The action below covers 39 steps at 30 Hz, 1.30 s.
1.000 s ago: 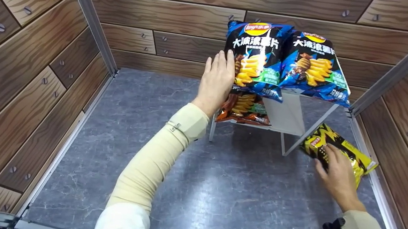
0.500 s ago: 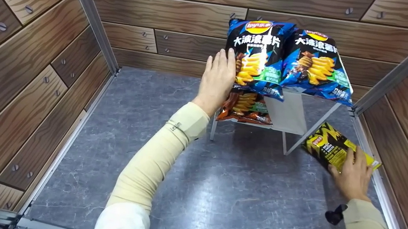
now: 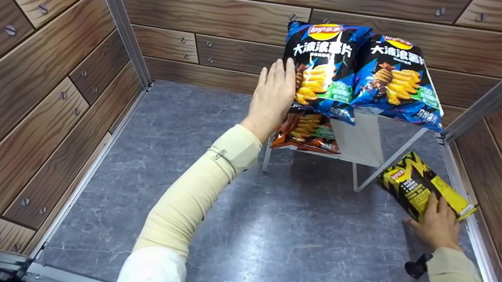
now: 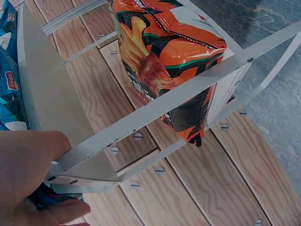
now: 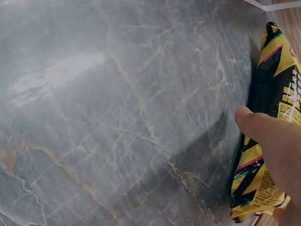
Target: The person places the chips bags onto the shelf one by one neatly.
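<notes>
My left hand (image 3: 271,101) rests with straight fingers along the left side of a blue-black chip bag (image 3: 331,46) on the white shelf's (image 3: 360,140) top level. In the left wrist view, the thumb lies by a corner of the white metal frame (image 4: 155,109). A second blue-black chip bag (image 3: 394,79) leans beside the first. At lower right, a yellow-black chip bag (image 3: 407,185) lies on the floor by a shelf leg. My right hand (image 3: 437,226) touches its near edge, fingers laid over the bag and thumb spread away. The palm's contact is hidden.
An orange chip bag (image 3: 307,133) sits on the lower shelf level at left. Wood-patterned walls (image 3: 221,51) with metal corner posts (image 3: 125,31) enclose the grey marbled floor (image 3: 183,111). The right wall's base rail (image 3: 481,256) runs close to the right hand.
My right hand has slid from the middle of the yellow-black bag toward its near right edge, uncovering more of the print. The left hand keeps its place against the blue-black bag.
</notes>
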Each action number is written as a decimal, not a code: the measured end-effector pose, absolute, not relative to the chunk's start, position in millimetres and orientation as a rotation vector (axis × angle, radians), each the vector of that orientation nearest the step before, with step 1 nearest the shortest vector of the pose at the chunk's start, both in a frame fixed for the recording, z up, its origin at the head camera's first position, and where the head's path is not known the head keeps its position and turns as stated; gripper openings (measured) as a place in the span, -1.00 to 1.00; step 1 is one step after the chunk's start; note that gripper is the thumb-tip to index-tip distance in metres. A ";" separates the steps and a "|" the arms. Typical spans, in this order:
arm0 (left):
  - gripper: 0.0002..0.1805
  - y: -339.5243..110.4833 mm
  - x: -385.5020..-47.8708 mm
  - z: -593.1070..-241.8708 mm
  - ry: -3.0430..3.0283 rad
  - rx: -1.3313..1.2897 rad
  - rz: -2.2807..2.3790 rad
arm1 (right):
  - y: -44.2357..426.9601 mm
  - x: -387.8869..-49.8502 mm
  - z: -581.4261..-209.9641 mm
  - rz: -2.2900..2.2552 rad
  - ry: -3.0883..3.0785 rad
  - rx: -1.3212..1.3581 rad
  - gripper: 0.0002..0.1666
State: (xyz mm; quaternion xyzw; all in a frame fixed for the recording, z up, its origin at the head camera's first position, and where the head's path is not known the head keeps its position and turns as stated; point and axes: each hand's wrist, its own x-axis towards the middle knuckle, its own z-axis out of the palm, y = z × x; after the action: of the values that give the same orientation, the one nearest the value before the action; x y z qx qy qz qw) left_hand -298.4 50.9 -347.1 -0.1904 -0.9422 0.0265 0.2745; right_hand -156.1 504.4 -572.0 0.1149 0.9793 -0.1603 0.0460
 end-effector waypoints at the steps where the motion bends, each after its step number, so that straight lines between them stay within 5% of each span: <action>1: -0.46 50.7 -298.4 -346.6 -2.538 -0.512 0.071 | 503.5 -155.9 -571.8 -0.466 2.999 0.352 0.39; 16: -0.50 50.9 -297.6 -347.1 -2.485 -0.502 0.050 | 475.4 -145.2 -596.2 -0.211 3.385 0.361 0.10; 28: -0.48 51.5 -296.2 -347.6 -2.487 -0.513 0.034 | 459.5 -141.2 -600.6 -0.342 3.210 0.459 0.39; 39: -0.49 52.9 -297.1 -346.5 -2.514 -0.502 0.037 | 434.4 -133.9 -594.8 -0.329 3.182 0.464 0.25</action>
State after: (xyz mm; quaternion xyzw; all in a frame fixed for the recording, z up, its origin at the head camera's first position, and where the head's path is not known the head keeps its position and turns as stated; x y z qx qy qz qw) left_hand -297.1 52.9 -346.5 -0.1877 -0.9399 0.0138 0.2850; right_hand -133.9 434.4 -594.8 0.1434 0.9834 -0.1016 -0.0455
